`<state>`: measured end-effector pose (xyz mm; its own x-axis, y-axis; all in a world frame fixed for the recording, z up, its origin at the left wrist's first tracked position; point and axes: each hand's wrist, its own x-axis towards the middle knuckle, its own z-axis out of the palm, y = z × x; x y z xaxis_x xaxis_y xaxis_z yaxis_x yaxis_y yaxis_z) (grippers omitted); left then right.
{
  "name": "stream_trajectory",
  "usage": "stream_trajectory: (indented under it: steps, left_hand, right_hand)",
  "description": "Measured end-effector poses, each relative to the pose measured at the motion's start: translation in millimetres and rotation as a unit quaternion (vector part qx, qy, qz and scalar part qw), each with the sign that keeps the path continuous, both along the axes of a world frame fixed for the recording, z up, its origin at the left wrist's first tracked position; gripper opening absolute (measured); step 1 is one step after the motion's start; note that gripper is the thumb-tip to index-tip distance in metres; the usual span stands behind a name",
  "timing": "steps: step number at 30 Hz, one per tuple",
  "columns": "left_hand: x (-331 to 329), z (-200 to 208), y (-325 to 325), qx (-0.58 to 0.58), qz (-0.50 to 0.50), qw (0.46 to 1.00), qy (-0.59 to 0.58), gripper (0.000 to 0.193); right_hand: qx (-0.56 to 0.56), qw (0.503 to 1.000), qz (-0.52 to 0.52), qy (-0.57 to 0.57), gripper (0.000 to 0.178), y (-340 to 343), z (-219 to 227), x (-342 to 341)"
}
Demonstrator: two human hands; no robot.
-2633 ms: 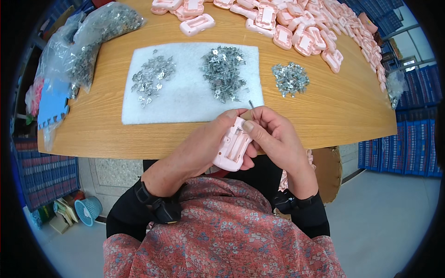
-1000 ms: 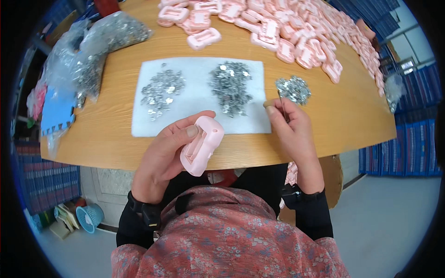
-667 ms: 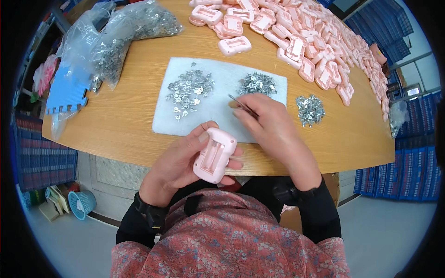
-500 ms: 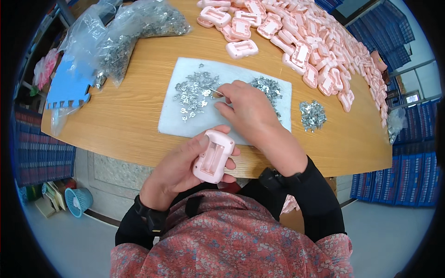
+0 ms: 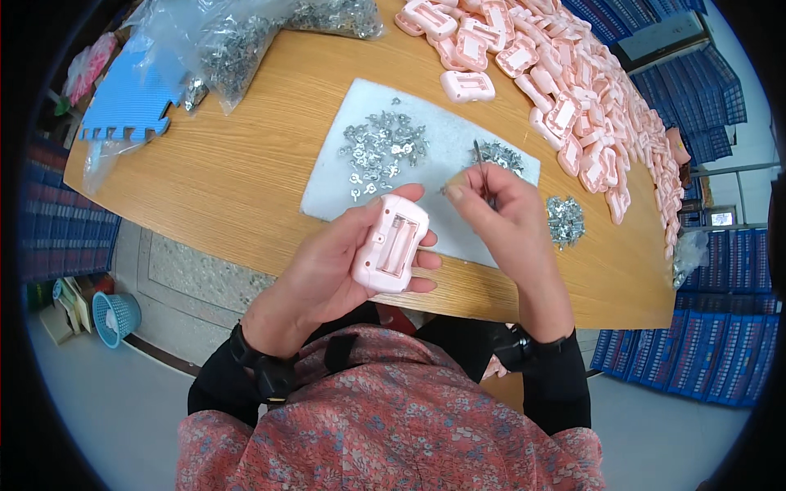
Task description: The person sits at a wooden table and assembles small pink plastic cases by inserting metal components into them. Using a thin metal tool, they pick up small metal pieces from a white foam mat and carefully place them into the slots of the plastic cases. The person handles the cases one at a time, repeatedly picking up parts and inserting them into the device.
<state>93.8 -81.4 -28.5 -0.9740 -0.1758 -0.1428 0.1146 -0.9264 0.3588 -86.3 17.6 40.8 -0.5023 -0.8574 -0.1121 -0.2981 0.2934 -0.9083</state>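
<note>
Resting in my left hand (image 5: 315, 258) is a pale pink plastic battery housing (image 5: 368, 266), its long open compartment facing up. Metal shows at the compartment's upper end. My right hand (image 5: 512, 221) is closed around slim, pointed metal tweezers (image 5: 478, 151), which stick up above the fingers. Something tiny sits at its thumb and fingertip, too small to make out. Under and beyond this hand lies a white foam sheet (image 5: 332, 176). Small metal contact pieces (image 5: 381, 147) are scattered on the sheet's left part, and another metal heap (image 5: 499, 155) lies on its right, partly behind my right hand.
Pink housings (image 5: 565, 114) are piled across the table's far right. A small heap of metal parts (image 5: 565, 221) lies right of the foam. Clear bags of metal parts (image 5: 237, 61) and a blue foam mat (image 5: 131, 94) occupy the far left. A blue basket (image 5: 116, 317) stands on the floor.
My right hand has moved right, away from the scattered contacts, and the tweezers now point upward. My left hand still holds the housing, slightly higher and turned. The whole view has shifted.
</note>
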Motion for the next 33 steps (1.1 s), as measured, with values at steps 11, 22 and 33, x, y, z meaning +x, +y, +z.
stream_trajectory:
  steps: [11,22,33]
  left_hand:
    - [-15,19,14,-0.039,-0.009,0.996,-0.082,0.05]
    - [-19,21,18,-0.055,-0.021,0.994,-0.088,0.052]
    - [-15,24,21,-0.293,-0.017,0.941,-0.169,0.044]
  right_hand:
    - [-0.049,0.954,0.055,0.29,0.01,28,-11,22]
    - [-0.06,0.993,-0.035,0.094,0.021,45,-23,15]
    - [-0.001,0.957,-0.009,-0.289,0.015,50,-17,8]
